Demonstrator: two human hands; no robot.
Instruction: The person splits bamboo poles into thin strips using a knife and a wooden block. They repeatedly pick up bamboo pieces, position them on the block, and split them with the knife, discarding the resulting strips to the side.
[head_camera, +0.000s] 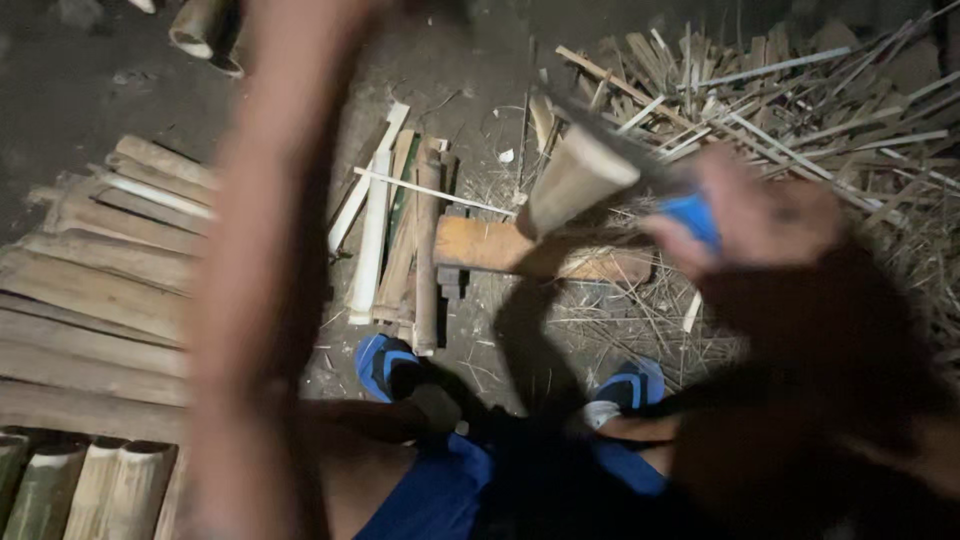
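The person stood over a wooden block (500, 248) on the dirt floor (90, 70). The right hand (760, 215) was closed around the blue handle (692, 215) of a blade, steadying a bamboo piece (575, 180) tilted just above the block, apparently for splitting. The left arm rose out of view, so I could not tell its hand's state. Left of the block lay split slats (385, 230); beyond it to the right, thin strips (780, 100) were heaped.
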